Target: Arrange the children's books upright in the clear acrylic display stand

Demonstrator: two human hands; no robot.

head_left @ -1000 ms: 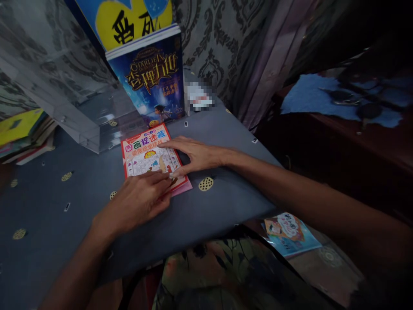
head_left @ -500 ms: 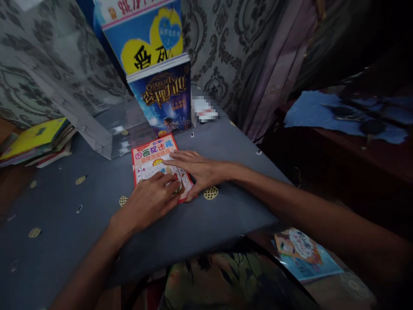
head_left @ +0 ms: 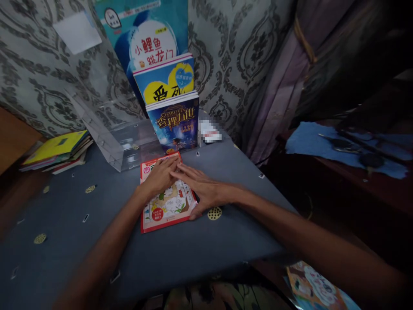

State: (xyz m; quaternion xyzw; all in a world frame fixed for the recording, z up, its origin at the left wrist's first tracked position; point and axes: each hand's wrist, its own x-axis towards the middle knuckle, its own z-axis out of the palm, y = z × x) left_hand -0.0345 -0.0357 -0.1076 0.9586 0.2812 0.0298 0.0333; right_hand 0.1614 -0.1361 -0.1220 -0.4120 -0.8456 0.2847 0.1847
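A red-bordered picture book (head_left: pixel 167 219) lies on the table with colourful drawings on its cover. My left hand (head_left: pixel 160 175) rests flat over its upper part, fingers extended and covering most of the title. At the book's right side is my right hand (head_left: pixel 206 188), open, its fingers stretched over the cover and its thumb apart near the lower right corner. The fingertips of both hands come together near the top of the cover. Just behind stands a dark blue book (head_left: pixel 177 122) in a clear acrylic stand (head_left: pixel 112 148).
Behind the dark blue book rise a blue-and-yellow book (head_left: pixel 167 82) and a teal book (head_left: pixel 153 43). A pile of books (head_left: pixel 60 148) lies at the left. A blue cloth (head_left: pixel 306 140) is on the right, and another book (head_left: pixel 314 284) is below the table edge (head_left: pixel 258 258).
My left hand has slid from the lower part of the picture book up to its top, uncovering the lower drawings. My right hand stays by the right edge. The view has tilted upward.
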